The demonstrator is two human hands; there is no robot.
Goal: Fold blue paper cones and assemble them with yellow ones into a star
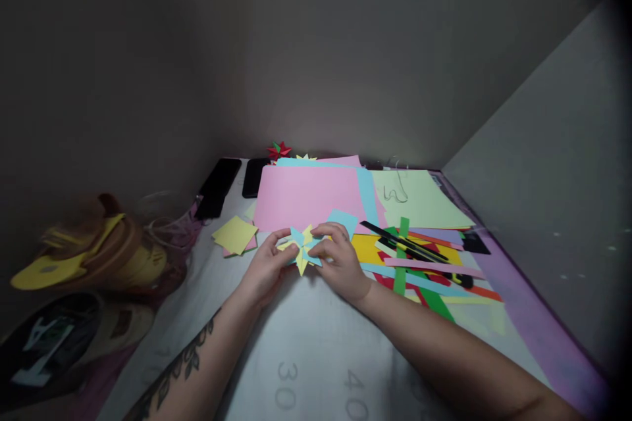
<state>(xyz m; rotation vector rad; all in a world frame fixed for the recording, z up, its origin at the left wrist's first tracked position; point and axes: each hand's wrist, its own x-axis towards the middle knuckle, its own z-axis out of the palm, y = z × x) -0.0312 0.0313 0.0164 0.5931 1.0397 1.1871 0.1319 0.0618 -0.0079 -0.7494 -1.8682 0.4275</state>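
Between my two hands is a folded paper star with pale yellow and light blue points, held a little above the white mat. My left hand grips its left side, thumb on top near the middle. On the right side, my right hand pinches the star with thumb and fingers. Part of the star's edge is hidden by the fingers. A light blue paper square lies just behind my right hand. Yellow paper squares with a pink one beneath lie left of my left hand.
Pink sheets and pale green sheets lie at the back. On the right are coloured paper strips and a black cutter. Dark phones, a red and green star and caps stand around the edges.
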